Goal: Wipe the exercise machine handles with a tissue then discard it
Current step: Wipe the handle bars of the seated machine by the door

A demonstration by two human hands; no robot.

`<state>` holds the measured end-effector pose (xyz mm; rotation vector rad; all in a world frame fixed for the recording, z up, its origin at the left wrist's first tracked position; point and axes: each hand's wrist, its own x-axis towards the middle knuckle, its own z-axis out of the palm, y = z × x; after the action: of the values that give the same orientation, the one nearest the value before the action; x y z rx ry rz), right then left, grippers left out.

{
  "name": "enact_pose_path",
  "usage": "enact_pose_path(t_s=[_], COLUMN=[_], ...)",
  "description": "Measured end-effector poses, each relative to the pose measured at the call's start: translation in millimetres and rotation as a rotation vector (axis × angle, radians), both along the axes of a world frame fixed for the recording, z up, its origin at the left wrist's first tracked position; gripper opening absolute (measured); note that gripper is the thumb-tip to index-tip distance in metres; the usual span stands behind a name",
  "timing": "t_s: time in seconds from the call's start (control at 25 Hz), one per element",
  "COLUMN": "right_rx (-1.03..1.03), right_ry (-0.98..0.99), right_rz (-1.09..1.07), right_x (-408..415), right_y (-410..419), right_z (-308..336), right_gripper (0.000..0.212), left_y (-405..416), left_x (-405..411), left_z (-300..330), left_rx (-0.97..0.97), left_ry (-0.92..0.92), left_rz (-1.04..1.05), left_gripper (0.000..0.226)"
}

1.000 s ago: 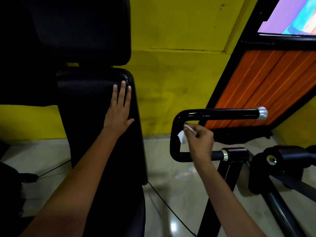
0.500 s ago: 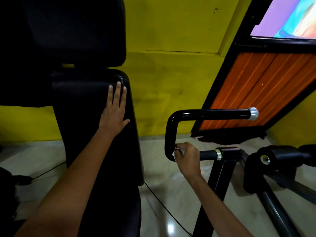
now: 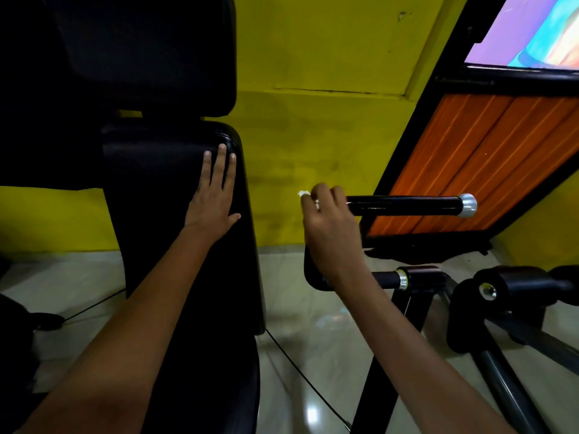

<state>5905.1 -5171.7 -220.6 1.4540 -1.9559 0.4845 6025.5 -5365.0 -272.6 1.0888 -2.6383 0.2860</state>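
The black U-shaped machine handle [image 3: 404, 205] runs right to a silver end cap, with its lower bar [image 3: 387, 279] joining a silver collar. My right hand [image 3: 329, 227] is curled over the handle's upper left bend and grips a small white tissue [image 3: 303, 193], of which only a scrap shows past my fingers. The bend itself is hidden by my hand. My left hand [image 3: 216, 195] lies flat, fingers straight, on the black padded backrest [image 3: 175, 183].
A black head pad [image 3: 141, 51] sits above the backrest. An orange slatted panel in a black frame [image 3: 470, 158] leans at the right before a yellow wall. Black machine tubes [image 3: 513, 302] and a cable [image 3: 300, 374] cross the tiled floor.
My right hand with the tissue has slid from the handle's lower left bend up to the upper bend. The left hand has stayed on the backrest.
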Motion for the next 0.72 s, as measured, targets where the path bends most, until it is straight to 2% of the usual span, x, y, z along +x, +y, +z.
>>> enact_pose_path(t_s=[0.08, 0.24, 0.32, 0.4, 0.52, 0.64, 0.72], right_rx=[0.203, 0.523, 0.709, 0.824, 0.955, 0.954, 0.717], right_ry=[0.032, 0.099, 0.124, 0.144, 0.191, 0.172, 0.185], right_rz=[-0.036, -0.084, -0.109, -0.119, -0.141, -0.039, 0.023], right_x=[9, 39, 52, 57, 59, 59, 54], right_y=[-11, -13, -5, -4, -5, -4, -9], right_z=[0, -17, -38, -59, -65, -55, -35], right_gripper=[0.017, 0.004, 0.013, 0.019, 0.011, 0.010, 0.008], left_y=[0, 3, 3, 2, 2, 3, 3], left_x=[1, 2, 2, 4, 6, 2, 1], left_z=[1, 3, 3, 4, 4, 3, 2], left_rx=[-0.005, -0.010, 0.009, 0.008, 0.018, 0.004, 0.017], left_ry=[-0.012, -0.012, -0.002, -0.001, -0.001, -0.007, 0.015], left_rz=[0.007, 0.003, 0.008, -0.002, -0.010, 0.005, -0.001], left_gripper=[0.126, 0.126, 0.126, 0.126, 0.126, 0.128, 0.129])
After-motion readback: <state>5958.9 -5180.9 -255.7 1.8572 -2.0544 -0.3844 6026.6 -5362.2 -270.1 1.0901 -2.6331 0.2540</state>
